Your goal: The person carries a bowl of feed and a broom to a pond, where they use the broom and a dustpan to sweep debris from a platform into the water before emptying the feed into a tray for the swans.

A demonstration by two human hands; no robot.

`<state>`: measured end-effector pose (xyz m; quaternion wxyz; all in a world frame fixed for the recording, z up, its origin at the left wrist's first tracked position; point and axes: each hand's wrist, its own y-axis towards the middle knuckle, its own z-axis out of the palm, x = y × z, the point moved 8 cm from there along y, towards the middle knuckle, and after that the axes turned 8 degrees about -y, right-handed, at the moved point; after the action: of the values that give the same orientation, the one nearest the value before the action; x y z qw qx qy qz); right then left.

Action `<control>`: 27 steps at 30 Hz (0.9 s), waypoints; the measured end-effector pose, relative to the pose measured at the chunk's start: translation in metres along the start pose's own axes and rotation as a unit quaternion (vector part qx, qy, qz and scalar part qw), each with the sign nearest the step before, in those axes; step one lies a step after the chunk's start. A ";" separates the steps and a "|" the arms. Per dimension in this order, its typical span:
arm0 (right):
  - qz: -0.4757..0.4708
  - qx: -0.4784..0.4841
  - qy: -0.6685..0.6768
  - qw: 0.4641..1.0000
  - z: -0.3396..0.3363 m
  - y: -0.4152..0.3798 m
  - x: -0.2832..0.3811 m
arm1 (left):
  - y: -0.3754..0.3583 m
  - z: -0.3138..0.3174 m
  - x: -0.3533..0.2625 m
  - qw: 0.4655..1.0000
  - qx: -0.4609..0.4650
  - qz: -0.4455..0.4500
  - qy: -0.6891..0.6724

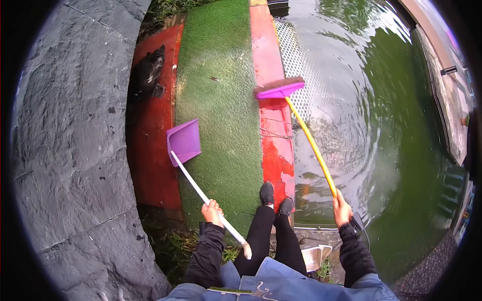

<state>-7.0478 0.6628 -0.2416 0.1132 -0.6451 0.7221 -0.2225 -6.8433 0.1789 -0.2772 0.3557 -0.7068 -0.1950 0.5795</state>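
Note:
My left hand point(213, 212) is closed around the white handle of a purple dustpan point(187, 142). The pan lies over the left edge of the green turf strip point(221, 115), its open side facing right. In my right hand point(342, 209) is the yellow handle of a broom point(315, 150). Its purple head, with brown bristles on the far side, overlaps the right-hand red border point(273, 155) and the white mesh point(296, 60) beside the water. The red surface below the broom head looks wet.
A dark animal point(149, 72) is on the left red strip point(155, 165), beside a grey stone wall point(75, 140). Green water point(381, 150) borders the walkway on the right. My feet point(275, 195) stand near the red border; a white container point(314, 258) sits behind them.

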 end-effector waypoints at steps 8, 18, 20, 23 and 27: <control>-0.237 -0.058 0.085 0.966 0.123 0.200 0.363 | 0.005 0.003 0.009 0.997 -0.016 -0.041 -0.069; -0.283 -0.072 0.057 0.955 0.095 0.228 0.276 | -0.002 -0.002 0.008 0.993 -0.043 -0.055 -0.090; -0.247 -0.043 -0.023 0.968 0.072 0.207 0.212 | 0.000 -0.002 0.010 0.992 -0.040 -0.060 -0.101; -0.156 0.037 -0.078 0.984 0.043 0.167 0.114 | 0.000 -0.003 0.012 0.992 -0.038 -0.063 -0.103; -0.111 0.003 -0.021 0.994 0.028 0.082 -0.014 | -0.001 -0.006 0.007 0.995 -0.036 -0.055 -0.080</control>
<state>-7.1055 0.6771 -0.3063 0.1046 -0.7255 0.6427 -0.2228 -6.8354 0.1822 -0.2805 0.3441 -0.6586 -0.2822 0.6068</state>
